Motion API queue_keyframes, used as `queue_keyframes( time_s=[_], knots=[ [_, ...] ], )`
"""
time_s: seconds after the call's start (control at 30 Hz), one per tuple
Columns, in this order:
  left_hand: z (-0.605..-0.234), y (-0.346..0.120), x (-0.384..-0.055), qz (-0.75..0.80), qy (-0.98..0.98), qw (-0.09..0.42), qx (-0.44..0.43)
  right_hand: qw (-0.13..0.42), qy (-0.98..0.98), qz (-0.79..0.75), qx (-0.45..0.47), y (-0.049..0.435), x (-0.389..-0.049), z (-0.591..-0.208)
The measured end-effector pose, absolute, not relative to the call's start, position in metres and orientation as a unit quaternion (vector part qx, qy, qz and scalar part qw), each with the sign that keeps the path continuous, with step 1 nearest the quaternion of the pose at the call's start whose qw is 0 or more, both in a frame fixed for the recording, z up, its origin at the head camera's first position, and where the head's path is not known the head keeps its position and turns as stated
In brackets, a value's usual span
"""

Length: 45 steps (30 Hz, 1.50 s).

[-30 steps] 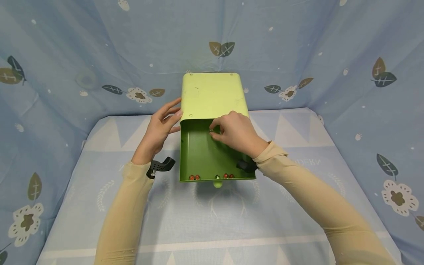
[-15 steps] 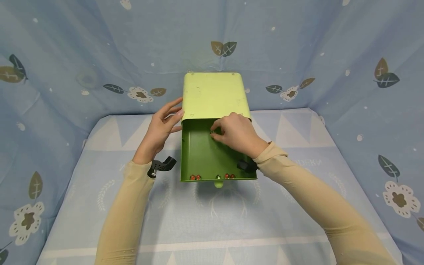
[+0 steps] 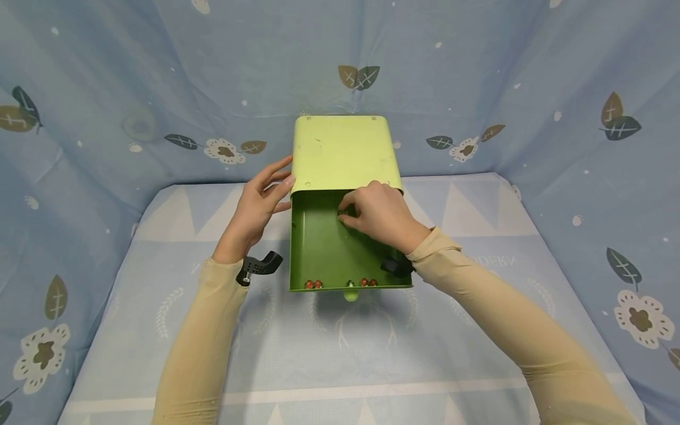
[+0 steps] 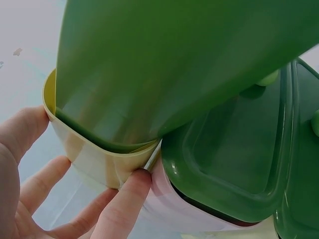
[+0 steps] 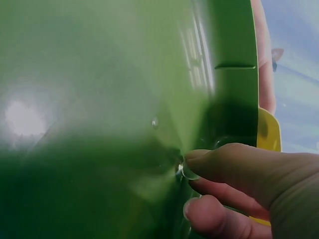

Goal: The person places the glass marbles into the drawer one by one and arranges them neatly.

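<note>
A dark green drawer (image 3: 324, 248) stands pulled out of a light yellow-green cabinet (image 3: 345, 150). Inside it, my right hand (image 3: 379, 212) pinches a small clear marble (image 5: 180, 168) between thumb and fingertip, close to the drawer floor. Fingers of my left hand (image 3: 252, 209) touch the cabinet's left side near its front edge, spread and fairly straight. Along the drawer's front wall lie two red marbles (image 3: 313, 284) at the left, a clear marble (image 3: 350, 284) near the middle and two more red marbles (image 3: 368, 283) right of it.
A round light green knob (image 3: 350, 296) sticks out from the drawer front. Lower green drawers (image 4: 229, 164) show shut beneath in the left wrist view. The cabinet stands on a patterned cloth (image 3: 340, 360), with a blue curtain (image 3: 255, 71) close behind.
</note>
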<state>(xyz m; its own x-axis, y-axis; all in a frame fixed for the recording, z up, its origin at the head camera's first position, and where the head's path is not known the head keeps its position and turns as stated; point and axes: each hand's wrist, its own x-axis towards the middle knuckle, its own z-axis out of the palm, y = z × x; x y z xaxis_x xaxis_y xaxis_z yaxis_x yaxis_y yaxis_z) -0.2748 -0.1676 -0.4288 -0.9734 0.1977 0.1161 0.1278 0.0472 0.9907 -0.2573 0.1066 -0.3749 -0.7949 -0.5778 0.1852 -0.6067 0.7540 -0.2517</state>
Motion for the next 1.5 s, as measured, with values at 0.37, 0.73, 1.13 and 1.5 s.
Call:
queue_keyframes(
  time_s=[0.37,0.73,1.13,1.5],
  knots=[
    [-0.428,-0.167,-0.275,0.685,0.719,0.024,0.113,0.051,-0.933,0.160,0.317,0.110,-0.255,-0.370],
    [-0.427,-0.167,-0.274,0.680,0.724,0.023,0.112,0.073,-0.928,0.180,0.319,0.122,-0.243,-0.356],
    [-0.428,-0.166,-0.274,0.683,0.722,0.026,0.110,0.135,-0.908,0.247,0.311,0.153,-0.232,-0.327],
    [-0.429,-0.167,-0.275,0.682,0.723,0.025,0.108,0.206,-0.894,0.271,0.290,0.182,-0.232,-0.307]
  ],
)
